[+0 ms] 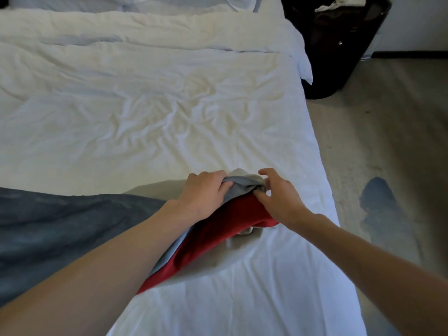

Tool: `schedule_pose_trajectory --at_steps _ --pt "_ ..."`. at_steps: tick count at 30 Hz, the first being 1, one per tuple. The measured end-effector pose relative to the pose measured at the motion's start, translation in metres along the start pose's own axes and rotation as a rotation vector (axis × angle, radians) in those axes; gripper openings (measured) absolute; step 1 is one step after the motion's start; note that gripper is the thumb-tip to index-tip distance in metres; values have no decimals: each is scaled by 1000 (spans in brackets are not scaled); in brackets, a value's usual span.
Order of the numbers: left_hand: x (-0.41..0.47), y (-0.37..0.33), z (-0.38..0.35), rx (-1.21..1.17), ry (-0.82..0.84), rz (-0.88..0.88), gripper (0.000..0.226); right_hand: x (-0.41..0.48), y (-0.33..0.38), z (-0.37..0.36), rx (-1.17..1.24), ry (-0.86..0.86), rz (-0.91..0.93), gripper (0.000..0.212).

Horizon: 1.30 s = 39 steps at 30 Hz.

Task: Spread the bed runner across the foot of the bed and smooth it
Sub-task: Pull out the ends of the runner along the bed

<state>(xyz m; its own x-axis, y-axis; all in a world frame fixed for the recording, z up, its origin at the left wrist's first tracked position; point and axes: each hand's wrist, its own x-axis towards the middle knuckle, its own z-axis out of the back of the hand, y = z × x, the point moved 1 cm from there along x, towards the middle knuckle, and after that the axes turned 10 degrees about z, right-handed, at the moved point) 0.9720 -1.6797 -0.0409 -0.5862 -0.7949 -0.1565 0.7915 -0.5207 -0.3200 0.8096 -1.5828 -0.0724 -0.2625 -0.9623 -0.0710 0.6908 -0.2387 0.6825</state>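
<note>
Bed runner: long cloth, red on one face and pale grey-blue on the other. Lies on the near part of the bed, toward its right edge. It runs diagonally from the lower middle of the view up to a bunched end between the two hands. The red face shows below and between the wrists. The grey face is folded over on top at the far end. A small pale fold pokes out beneath the red, under the right wrist.

Left hand: on top of the runner's far end, fingers curled over the grey fold and gripping it. The forearm lies along the cloth's left side.

Right hand: just right of the same bunched end, thumb and fingertips pinching the grey tip. The palm is above the red face. The two hands are near each other, with only the gathered cloth between them.

Dark blue-grey cover: spread flat to the left of the runner; whether it is part of the runner cannot be told.

White sheet: creased, covers the bed.

Folded white duvet: across the far end.

Dark tub chair: beyond the bed's right corner, with a white cloth on it.

Carpet: right of the bed, with a bluish patch.
</note>
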Motion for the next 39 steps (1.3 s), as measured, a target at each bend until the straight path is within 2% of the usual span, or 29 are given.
schedule_pose_trajectory --at_steps 3,5,8,11,13,15,18,20,24,27,33,39 --pt "3 2 -7 -31 -53 36 24 -4 -21 -6 137 -7 -202 61" --pt "8 4 -9 11 -114 101 22 -13 -26 -11 133 -27 -250 65" --pt "17 10 -10 75 -162 267 23 -33 -17 -19 -33 -94 -99 57" --pt "23 12 -11 126 -144 390 22 -45 -7 -26 -203 -88 65 40" --pt "21 11 -14 169 -190 328 28 -47 -4 -29 -259 -70 85 25" --pt "15 5 -21 184 -258 138 42 -50 -1 -32 -256 -66 87 17" --pt "0 -10 -29 153 -263 -142 48 -62 4 -38 -221 -105 119 14" --pt "-5 -17 -30 151 -233 -216 45 -70 8 -39 -201 -129 128 12" --pt "-12 -27 -26 225 -193 -213 33 -87 17 -35 -158 -184 169 5" --pt "-18 -34 -23 241 -222 -160 22 -102 24 -34 -139 -197 197 1" --pt "-31 -48 -16 202 -319 -93 14 -148 36 -27 -113 -175 238 4" --pt "-35 -54 -5 169 -410 24 13 -195 48 -31 -141 -150 356 15"
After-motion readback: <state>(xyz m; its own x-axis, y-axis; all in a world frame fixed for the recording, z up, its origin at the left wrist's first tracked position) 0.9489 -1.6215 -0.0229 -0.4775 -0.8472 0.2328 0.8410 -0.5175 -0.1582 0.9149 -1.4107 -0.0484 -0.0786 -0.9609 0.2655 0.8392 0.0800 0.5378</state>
